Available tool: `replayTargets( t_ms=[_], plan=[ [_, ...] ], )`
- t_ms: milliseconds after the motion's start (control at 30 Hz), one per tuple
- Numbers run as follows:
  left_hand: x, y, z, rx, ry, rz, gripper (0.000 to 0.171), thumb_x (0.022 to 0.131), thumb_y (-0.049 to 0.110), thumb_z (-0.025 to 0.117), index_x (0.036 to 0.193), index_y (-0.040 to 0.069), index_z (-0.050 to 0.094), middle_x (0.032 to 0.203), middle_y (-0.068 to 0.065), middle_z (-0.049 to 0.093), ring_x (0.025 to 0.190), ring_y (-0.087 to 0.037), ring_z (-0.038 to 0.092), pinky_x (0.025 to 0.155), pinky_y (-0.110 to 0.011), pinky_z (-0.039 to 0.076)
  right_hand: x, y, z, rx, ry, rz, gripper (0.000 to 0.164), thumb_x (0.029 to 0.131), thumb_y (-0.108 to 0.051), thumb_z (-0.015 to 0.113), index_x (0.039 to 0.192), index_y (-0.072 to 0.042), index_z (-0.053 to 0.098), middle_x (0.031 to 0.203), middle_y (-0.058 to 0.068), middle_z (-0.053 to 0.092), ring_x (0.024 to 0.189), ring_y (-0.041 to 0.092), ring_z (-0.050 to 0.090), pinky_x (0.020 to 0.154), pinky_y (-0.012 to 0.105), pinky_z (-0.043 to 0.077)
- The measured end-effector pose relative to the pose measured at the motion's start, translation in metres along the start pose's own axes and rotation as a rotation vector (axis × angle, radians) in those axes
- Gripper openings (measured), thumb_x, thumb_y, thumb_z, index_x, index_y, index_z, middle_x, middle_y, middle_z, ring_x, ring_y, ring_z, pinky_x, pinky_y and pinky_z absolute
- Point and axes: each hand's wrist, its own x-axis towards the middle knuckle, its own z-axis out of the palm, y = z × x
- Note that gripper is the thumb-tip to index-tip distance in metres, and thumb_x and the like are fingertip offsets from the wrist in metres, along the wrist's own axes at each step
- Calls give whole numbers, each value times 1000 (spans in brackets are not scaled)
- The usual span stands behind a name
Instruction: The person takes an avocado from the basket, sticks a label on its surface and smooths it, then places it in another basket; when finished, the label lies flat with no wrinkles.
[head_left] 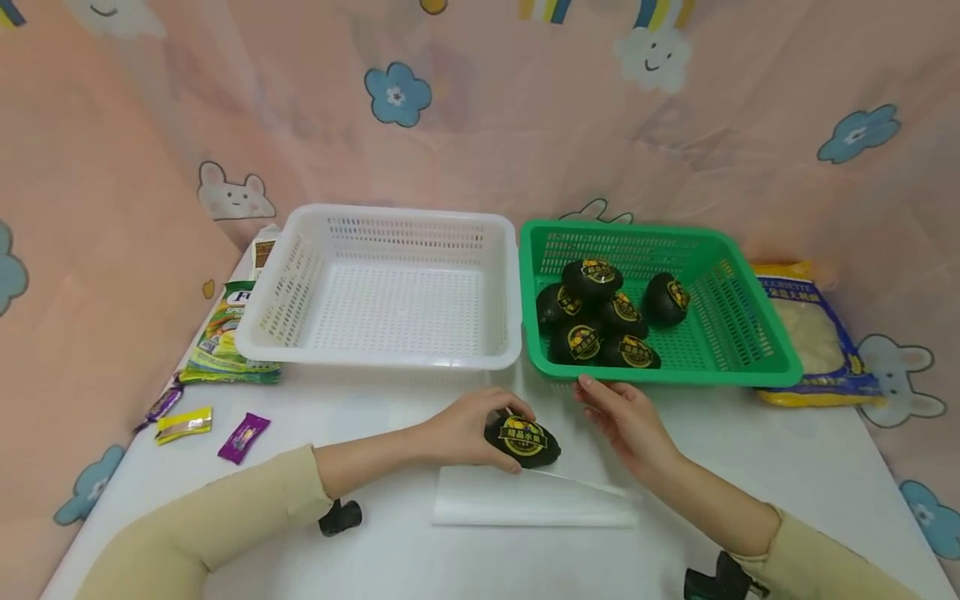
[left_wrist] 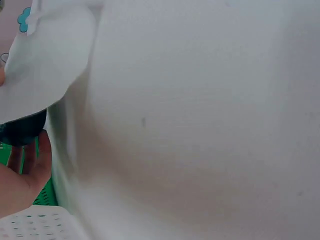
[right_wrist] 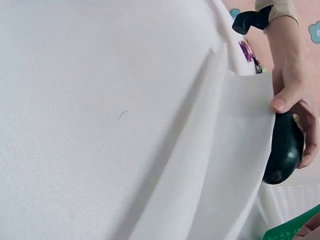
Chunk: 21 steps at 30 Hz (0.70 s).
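My left hand [head_left: 472, 429] grips a dark avocado [head_left: 522, 439] with a yellow-and-black label, the thumb on its near side and the fingers over its far side. Close in front of that avocado lies a folded white sheet [head_left: 528, 500], and in the right wrist view the sheet's edge overlaps the avocado [right_wrist: 286, 150]. At the front rim of the green basket [head_left: 675, 377] is my right hand [head_left: 630, 425], its fingers loosely bent around nothing. Several similar labelled avocados [head_left: 592, 281] are piled in that basket, with one avocado [head_left: 666, 299] apart to their right.
A white basket [head_left: 378, 361] stands left of the green one. Beyond it at the left is a green-and-yellow bag [head_left: 228, 337]; near that lie a yellow packet [head_left: 184, 425] and a purple packet [head_left: 243, 438]. A blue-and-yellow bag [head_left: 813, 333] lies at the right.
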Motion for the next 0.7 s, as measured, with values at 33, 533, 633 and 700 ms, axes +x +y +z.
replayTargets(
  t_ms=[33, 533, 633, 700],
  plan=[
    [-1, 3, -2, -28, -4, -17, 58, 68, 28, 90, 119, 25, 62, 115, 14, 59, 107, -6, 53, 94, -30, 44, 0, 0, 0, 3, -1, 2, 10, 97, -20, 63, 96, -11, 67, 90, -3, 71, 92, 8, 64, 84, 22, 51],
    [91, 64, -74, 137, 177, 126, 63, 72, 34, 87, 125, 18, 59, 119, 3, 56, 108, -9, 49, 91, -25, 43, 12, 6, 4, -42, 13, -2, 18, 97, -20, 63, 102, -3, 65, 89, -1, 69, 89, 11, 62, 82, 24, 51],
    [108, 56, -70, 273, 193, 41, 84, 72, 47, 85, 141, 18, 47, 138, -5, 45, 126, -19, 39, 98, -32, 43, 12, 11, 6, -71, 16, 11, 30, 95, -23, 65, 110, 3, 61, 91, -1, 69, 95, 15, 61, 86, 26, 50],
    [111, 53, -68, 335, 199, 1, 98, 71, 54, 82, 149, 19, 36, 149, -7, 33, 135, -24, 28, 103, -39, 40, 10, 14, 6, -86, 16, 16, 36, 95, -24, 65, 115, 6, 59, 94, 1, 68, 99, 19, 60, 88, 28, 50]
  ],
)
